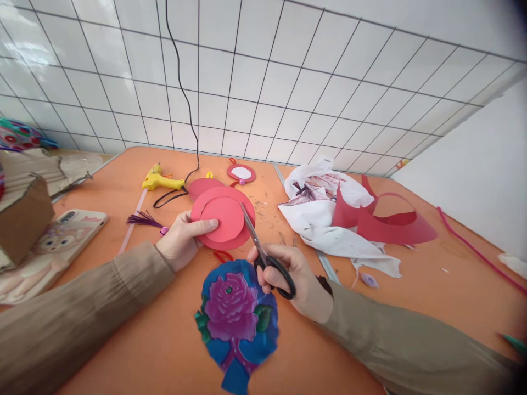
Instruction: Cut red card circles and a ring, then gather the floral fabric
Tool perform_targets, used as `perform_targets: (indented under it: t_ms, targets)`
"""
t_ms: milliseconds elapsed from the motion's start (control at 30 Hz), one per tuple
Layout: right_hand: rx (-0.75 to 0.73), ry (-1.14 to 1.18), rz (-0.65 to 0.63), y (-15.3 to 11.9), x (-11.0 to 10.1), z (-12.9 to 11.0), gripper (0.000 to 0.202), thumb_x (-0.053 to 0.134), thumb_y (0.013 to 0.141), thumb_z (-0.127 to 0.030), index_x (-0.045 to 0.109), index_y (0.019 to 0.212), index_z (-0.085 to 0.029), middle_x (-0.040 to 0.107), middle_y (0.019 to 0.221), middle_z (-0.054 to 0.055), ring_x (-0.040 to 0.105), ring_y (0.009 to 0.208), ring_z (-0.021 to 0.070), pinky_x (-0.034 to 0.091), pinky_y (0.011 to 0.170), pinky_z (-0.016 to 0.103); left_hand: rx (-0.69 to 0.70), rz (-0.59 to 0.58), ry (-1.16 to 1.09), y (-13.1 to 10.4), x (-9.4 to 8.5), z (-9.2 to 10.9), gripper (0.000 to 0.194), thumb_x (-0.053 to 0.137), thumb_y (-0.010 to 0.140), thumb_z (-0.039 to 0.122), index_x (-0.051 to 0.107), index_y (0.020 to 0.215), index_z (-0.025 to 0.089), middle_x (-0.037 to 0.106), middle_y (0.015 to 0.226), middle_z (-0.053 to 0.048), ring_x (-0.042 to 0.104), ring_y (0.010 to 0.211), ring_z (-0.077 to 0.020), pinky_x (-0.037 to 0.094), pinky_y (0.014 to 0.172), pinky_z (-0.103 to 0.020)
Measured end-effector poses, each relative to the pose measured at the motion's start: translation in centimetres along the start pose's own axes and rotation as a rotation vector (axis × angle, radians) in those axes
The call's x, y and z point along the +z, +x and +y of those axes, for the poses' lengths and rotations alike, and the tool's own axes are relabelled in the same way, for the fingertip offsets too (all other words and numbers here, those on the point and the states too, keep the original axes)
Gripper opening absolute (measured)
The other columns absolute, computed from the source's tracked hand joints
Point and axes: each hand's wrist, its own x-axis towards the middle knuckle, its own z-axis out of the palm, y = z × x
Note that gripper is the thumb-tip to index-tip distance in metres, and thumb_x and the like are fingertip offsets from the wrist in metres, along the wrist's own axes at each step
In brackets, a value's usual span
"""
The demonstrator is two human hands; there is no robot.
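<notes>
My left hand (183,238) pinches a round red paper piece (220,219) near its left edge, thumb on top. A curved cut inside it separates an inner disc from an outer ring. In my right hand (284,271) are black-handled scissors (263,252), fingers in the loops. Their blades point up and left, with the tips at the cut line on the disc's upper right. Just below the hands lies a blue oval piece (236,323) with a purple flower and green leaves.
Behind the paper are a yellow glue gun (162,180) with a black cord and a small red-rimmed oval (241,173). A phone (61,249) and cardboard (24,219) sit at the left. White bags (325,214) and red paper scraps (395,227) lie at the right.
</notes>
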Motion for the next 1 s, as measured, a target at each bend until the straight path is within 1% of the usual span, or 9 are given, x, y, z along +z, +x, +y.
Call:
perform_targets:
  t_ms: [233, 467, 567, 667, 800, 1000]
  targets:
    - [-0.014, 0.011, -0.004, 0.08, -0.07, 0.14, 0.052, 0.072, 0.061, -0.059, 0.059, 0.085, -0.015, 0.052, 0.057, -0.003, 0.049, 0.046, 0.0080, 0.038, 0.044, 0.021, -0.013, 0.000, -0.018, 0.00, 0.17, 0.03, 0.020, 0.079, 0.060, 0.019, 0.074, 0.079, 0.012, 0.075, 0.079, -0.008, 0.068, 0.073, -0.0181, 0.054, 0.070, -0.024]
    - [-0.016, -0.005, -0.025, 0.16, -0.14, 0.24, 0.052, 0.072, 0.063, -0.058, 0.059, 0.087, -0.015, 0.055, 0.060, -0.001, 0.053, 0.049, 0.0094, 0.039, 0.046, 0.021, 0.005, -0.017, 0.027, -0.14, 0.23, 0.04, 0.024, 0.078, 0.061, 0.019, 0.074, 0.084, 0.014, 0.075, 0.087, -0.008, 0.068, 0.081, -0.0218, 0.053, 0.077, -0.030]
    - [-0.027, -0.010, -0.035, 0.22, -0.23, 0.33, 0.051, 0.071, 0.064, -0.058, 0.060, 0.088, -0.014, 0.056, 0.062, -0.001, 0.054, 0.050, 0.0097, 0.040, 0.047, 0.022, -0.005, -0.017, 0.035, -0.18, 0.29, 0.10, 0.025, 0.078, 0.060, 0.018, 0.074, 0.084, 0.014, 0.075, 0.085, -0.008, 0.068, 0.081, -0.0226, 0.052, 0.077, -0.031]
    - [-0.036, -0.007, -0.040, 0.26, -0.31, 0.42, 0.051, 0.071, 0.065, -0.056, 0.060, 0.090, -0.014, 0.057, 0.062, -0.001, 0.055, 0.050, 0.0097, 0.041, 0.048, 0.022, -0.003, -0.029, 0.040, -0.19, 0.40, 0.19, 0.023, 0.078, 0.059, 0.018, 0.074, 0.082, 0.013, 0.075, 0.081, -0.008, 0.068, 0.078, -0.0215, 0.052, 0.076, -0.030]
    - [-0.025, -0.003, -0.032, 0.28, -0.35, 0.35, 0.051, 0.073, 0.063, -0.057, 0.060, 0.088, -0.014, 0.055, 0.062, -0.001, 0.054, 0.050, 0.0091, 0.041, 0.048, 0.021, 0.004, -0.031, 0.035, -0.19, 0.44, 0.25, 0.023, 0.078, 0.058, 0.017, 0.074, 0.081, 0.013, 0.075, 0.078, -0.007, 0.067, 0.074, -0.0203, 0.052, 0.074, -0.029]
    - [-0.003, -0.014, -0.029, 0.24, -0.34, 0.17, 0.050, 0.072, 0.063, -0.058, 0.060, 0.086, -0.015, 0.052, 0.060, -0.002, 0.050, 0.048, 0.0087, 0.041, 0.047, 0.022, 0.016, -0.046, 0.040, -0.10, 0.26, 0.22, 0.021, 0.077, 0.060, 0.017, 0.074, 0.081, 0.014, 0.075, 0.080, -0.006, 0.067, 0.074, -0.0203, 0.052, 0.073, -0.029]
